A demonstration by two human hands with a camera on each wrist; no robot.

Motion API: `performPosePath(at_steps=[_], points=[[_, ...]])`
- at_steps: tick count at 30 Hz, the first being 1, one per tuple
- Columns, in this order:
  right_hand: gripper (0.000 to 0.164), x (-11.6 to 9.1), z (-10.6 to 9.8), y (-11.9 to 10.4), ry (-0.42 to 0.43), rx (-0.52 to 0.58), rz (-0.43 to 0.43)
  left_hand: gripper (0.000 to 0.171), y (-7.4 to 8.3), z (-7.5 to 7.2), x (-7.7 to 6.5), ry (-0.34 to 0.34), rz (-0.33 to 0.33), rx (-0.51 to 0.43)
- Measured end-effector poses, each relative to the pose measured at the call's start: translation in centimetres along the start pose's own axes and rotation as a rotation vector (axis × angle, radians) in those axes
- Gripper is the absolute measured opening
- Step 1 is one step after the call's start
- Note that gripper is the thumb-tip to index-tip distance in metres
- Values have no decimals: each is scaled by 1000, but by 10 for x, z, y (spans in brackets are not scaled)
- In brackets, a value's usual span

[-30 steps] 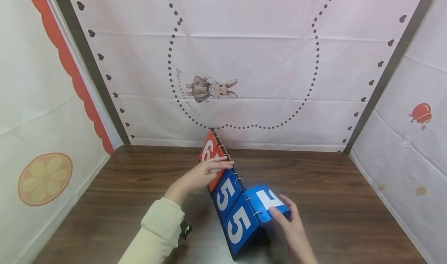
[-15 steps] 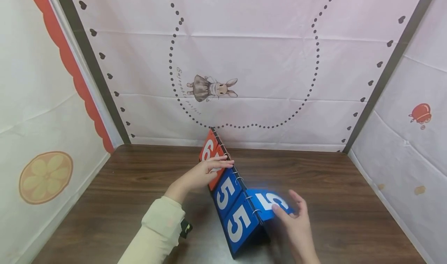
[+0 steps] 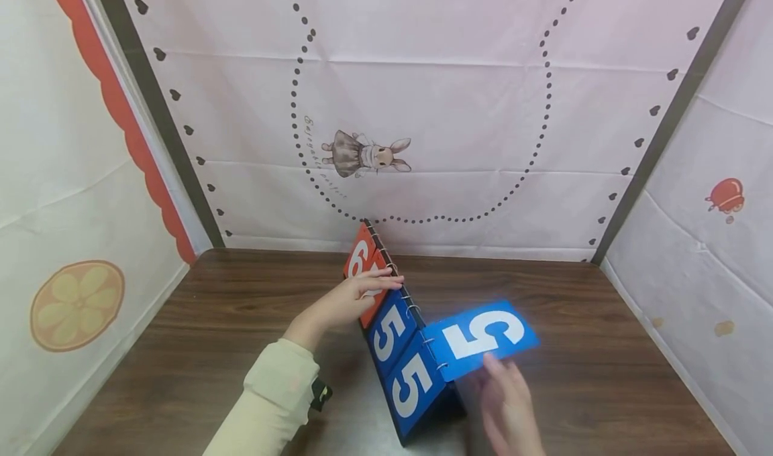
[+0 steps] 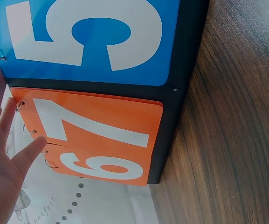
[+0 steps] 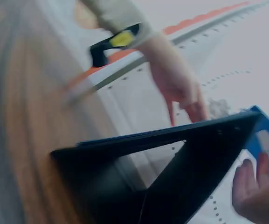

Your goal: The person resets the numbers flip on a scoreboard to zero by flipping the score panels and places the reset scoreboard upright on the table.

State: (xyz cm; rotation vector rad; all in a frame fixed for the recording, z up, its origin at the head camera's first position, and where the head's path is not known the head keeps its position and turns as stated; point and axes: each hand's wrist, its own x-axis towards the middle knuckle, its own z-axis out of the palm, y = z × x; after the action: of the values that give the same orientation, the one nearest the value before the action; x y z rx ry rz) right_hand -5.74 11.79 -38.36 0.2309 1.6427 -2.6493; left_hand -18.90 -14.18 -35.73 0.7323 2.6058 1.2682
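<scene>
A tabletop flip scoreboard with a black frame and metal rings stands tent-like on the table. Its near side bears two blue cards, each with a white 5, and orange-red number cards at the far end. Across its top edge rest the fairly straight fingers of my left hand. A lifted blue card with a white 5 sticks out to the right from the rings. At its lower edge is my right hand, a fingertip touching or very near it; the fingers look loosely extended in the right wrist view.
The scoreboard stands on a dark wood-grain table. White printed cloth closes off the back and both sides. A dark band with a yellow patch is on the left wrist.
The lifted blue card was bent in my right hand's fingers and now extends flatter, farther right. My right hand has shifted lower and loosened. My left hand stays put.
</scene>
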Motion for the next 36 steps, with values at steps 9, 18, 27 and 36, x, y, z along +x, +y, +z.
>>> performPosePath(at_steps=[9, 18, 27, 36], points=[[53, -13, 20, 11, 52, -521, -92, 43, -2, 0, 0, 4, -5, -2], [40, -19, 28, 15, 183, -638, -279, 42, -1, 0, 0, 7, -14, -15], [19, -15, 28, 26, 167, -760, -688, 43, -2, 1, 0, 16, -12, -20], [28, 0, 22, 20, 250, -940, -881, 44, -2, 1, 1, 13, -12, -14]])
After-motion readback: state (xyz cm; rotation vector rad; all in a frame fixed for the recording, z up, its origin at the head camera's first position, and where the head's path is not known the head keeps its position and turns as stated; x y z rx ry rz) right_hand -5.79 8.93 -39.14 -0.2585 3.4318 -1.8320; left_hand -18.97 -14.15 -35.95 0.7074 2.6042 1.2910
